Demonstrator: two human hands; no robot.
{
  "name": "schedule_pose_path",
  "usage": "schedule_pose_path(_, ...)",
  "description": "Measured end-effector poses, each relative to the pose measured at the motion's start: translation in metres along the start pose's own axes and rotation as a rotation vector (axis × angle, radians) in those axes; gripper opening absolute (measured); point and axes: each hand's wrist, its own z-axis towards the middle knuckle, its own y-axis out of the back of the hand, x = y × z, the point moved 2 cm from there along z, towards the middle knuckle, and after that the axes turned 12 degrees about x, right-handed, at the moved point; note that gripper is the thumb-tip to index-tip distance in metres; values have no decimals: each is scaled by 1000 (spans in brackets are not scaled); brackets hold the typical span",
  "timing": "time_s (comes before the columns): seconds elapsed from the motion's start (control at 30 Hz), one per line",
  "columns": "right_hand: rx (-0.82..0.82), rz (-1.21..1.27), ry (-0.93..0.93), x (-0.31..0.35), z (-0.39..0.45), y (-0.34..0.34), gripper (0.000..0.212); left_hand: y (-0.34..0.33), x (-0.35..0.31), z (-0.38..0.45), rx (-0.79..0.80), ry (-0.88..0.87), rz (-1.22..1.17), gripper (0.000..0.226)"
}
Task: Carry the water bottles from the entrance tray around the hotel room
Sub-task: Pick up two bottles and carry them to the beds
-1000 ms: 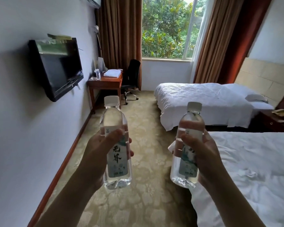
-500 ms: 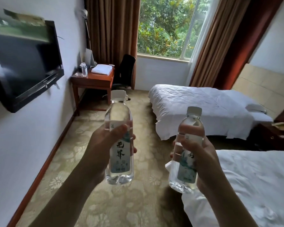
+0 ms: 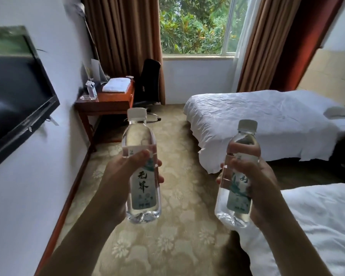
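Hotel room first: a patterned carpet point(image 3: 163, 246) runs between the white wall with a mounted television point(image 3: 14, 100) on the left and two white beds on the right, the far bed point(image 3: 257, 124) under the window point(image 3: 193, 24) and the near bed point(image 3: 317, 226) at the lower right corner. Against the far wall stands a wooden desk point(image 3: 108, 100) with a folded white towel point(image 3: 117, 85) and one more small bottle point(image 3: 92, 90) on it, and a black chair point(image 3: 149, 80) is just beside the desk. Both arms reach forward over the carpet. The left hand point(image 3: 124, 176) is wrapped around the left water bottle point(image 3: 140, 166), with the thumb across the label, and the right hand point(image 3: 253, 180) grips the right water bottle point(image 3: 237, 176) in the same way, fingers curled around its middle. Both bottles are upright, capped, full, and well apart from each other. I think they are held at the middle and vertical so that they stay steady and do not knock together during walking. The entrance tray is not visible, so the bottles are already away from it, somewhere in the middle of the carrying. Compared with one second ago, the television is much closer and partly out of the picture at the left, the desk and the far bed look bigger, and the hands keep the same grip; the person has walked deeper into the room.
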Motion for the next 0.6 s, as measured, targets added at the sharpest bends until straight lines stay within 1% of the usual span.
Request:
schedule_pose_path(0.07, 13, 30, 13, -6, 43, 6, 59, 7, -1, 41, 1, 8, 41, 36)
schedule_pose_path(0.2, 45, 62, 38, -2, 134, 16, 66, 22, -8, 128, -28, 9, 91, 44)
schedule_pose_path(0.33, 58, 23, 40, 1, 213, 24, 64, 42, -3, 204, -31, 7, 100, 36)
schedule_pose_path(0.37, 47, 27, 36, 1, 231, 27, 64, 47, -1, 222, -21, 9, 94, 39)
schedule_pose_path(0.47, 9, 35, 21, -1, 284, 37, 64, 63, 6, 278, 30, 24, 107, 63)
schedule_pose_path(0.6, -45, 9, -2, -12, 358, 47, 63, 95, 22, 366, 63, 71, 84, 71)
